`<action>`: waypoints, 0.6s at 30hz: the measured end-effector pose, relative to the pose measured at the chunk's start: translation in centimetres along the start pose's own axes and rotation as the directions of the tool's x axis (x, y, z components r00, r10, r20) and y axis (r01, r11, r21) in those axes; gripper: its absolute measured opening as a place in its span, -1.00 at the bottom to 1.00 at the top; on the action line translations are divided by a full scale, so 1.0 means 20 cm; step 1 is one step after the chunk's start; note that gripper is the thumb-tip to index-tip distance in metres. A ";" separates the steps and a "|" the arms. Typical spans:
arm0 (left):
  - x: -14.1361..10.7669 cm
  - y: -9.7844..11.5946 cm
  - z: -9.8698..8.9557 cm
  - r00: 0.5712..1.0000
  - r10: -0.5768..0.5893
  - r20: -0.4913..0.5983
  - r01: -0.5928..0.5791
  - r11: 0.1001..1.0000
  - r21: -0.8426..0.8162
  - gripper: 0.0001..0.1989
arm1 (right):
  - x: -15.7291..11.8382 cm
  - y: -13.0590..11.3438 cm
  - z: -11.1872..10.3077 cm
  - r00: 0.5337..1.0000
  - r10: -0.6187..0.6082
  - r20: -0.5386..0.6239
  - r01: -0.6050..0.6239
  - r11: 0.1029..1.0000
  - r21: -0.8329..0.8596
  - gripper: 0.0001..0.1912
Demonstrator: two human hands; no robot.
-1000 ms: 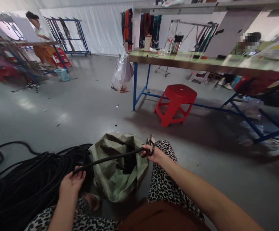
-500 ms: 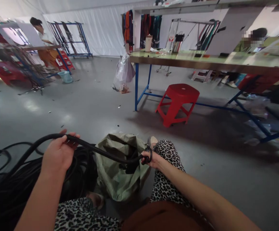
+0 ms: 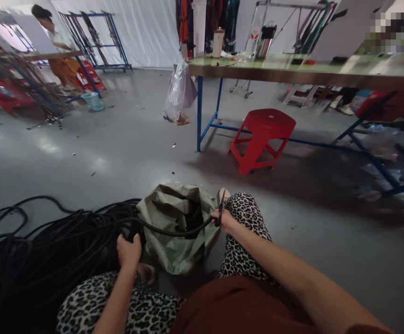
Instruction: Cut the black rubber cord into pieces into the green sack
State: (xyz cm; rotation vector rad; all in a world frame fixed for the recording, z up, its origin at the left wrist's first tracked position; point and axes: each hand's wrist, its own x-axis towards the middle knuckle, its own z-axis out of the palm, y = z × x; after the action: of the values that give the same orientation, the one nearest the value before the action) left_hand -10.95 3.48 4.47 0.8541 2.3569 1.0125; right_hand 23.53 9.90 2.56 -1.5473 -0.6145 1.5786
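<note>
My right hand [image 3: 224, 219] is closed on the end of a black cord [image 3: 174, 232] and on dark-handled scissors [image 3: 221, 208], whose blades point up. The cord sags across the mouth of an open green woven sack [image 3: 167, 260] with dark material inside. From there it runs left to a large heap of black cord [image 3: 66, 241]. Near the heap's right edge, left of the sack, is my left hand [image 3: 129, 249], thumb and fingers apart, below the cord. Nothing shows between its thumb and fingers.
A red stool [image 3: 266, 123] stands ahead, beside a long table [image 3: 244, 70] with blue legs. A plastic bag [image 3: 179, 95] hangs at the table's corner. One person [image 3: 54, 35] works at the far left, another [image 3: 395, 30] behind the table. A blue bin [image 3: 93, 100] stands back left.
My left hand has let go of the cord and moved down and right. The cord has dropped lower, while my right hand keeps its end and the scissors. The view has tilted down slightly.
</note>
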 end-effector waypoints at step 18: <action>-0.27 0.19 0.21 0.945 0.326 -0.027 -0.326 0.934 -0.143 -0.67 | -0.28 -0.05 0.01 0.986 -0.089 0.143 0.095 0.995 -0.038 -0.58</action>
State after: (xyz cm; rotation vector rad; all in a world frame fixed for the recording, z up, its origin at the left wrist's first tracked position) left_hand -3.22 3.91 5.46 1.2128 2.1525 1.2987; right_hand 23.02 5.90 6.55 -1.4271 -0.7929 1.6230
